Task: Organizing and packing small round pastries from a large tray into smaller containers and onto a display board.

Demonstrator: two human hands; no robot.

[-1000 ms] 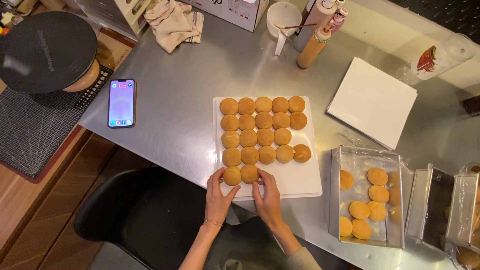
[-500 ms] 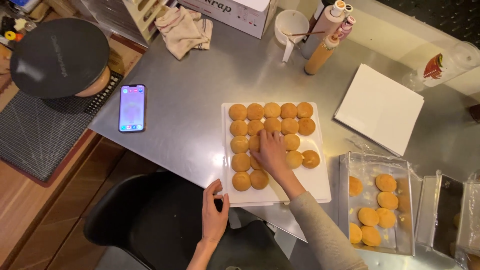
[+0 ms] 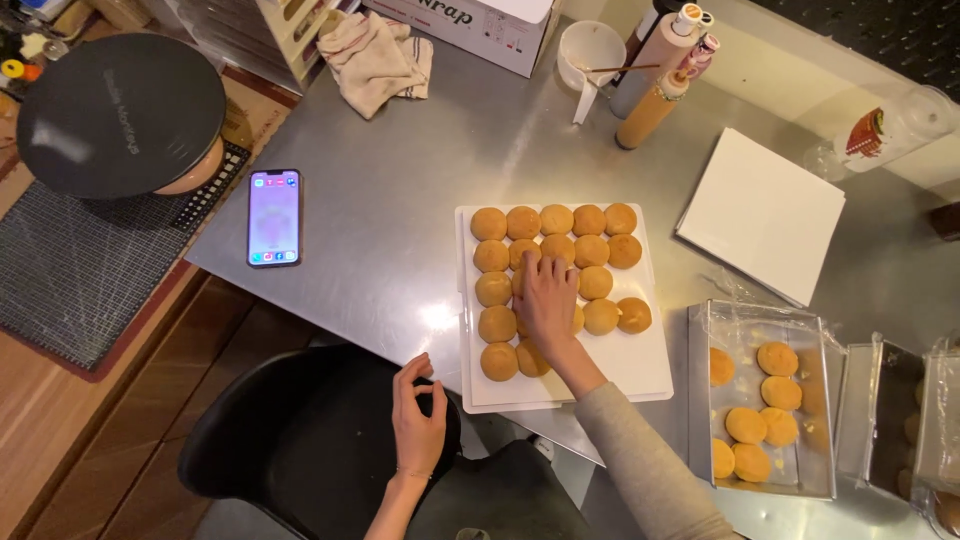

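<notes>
Several round golden buns (image 3: pixel 590 250) lie in rows on a white board (image 3: pixel 630 365) on a steel table (image 3: pixel 420 170). My right hand (image 3: pixel 546 300) rests palm down on the buns in the middle rows, fingers spread over them. My left hand (image 3: pixel 417 418) hovers off the table's front edge, above a black chair (image 3: pixel 280 440), with its fingers loosely curled and nothing in it.
A metal tray (image 3: pixel 700 400) with several buns stands to the right, beside foil-wrapped tins (image 3: pixel 900 420). A phone (image 3: pixel 273 218) lies left of the board. White paper sheets (image 3: pixel 765 210), sauce bottles (image 3: pixel 655 95), a white cup (image 3: pixel 590 50) and a cloth (image 3: pixel 375 55) sit at the back.
My right hand left the front row and reached up onto the middle buns. My left hand drew back off the board to the table's edge.
</notes>
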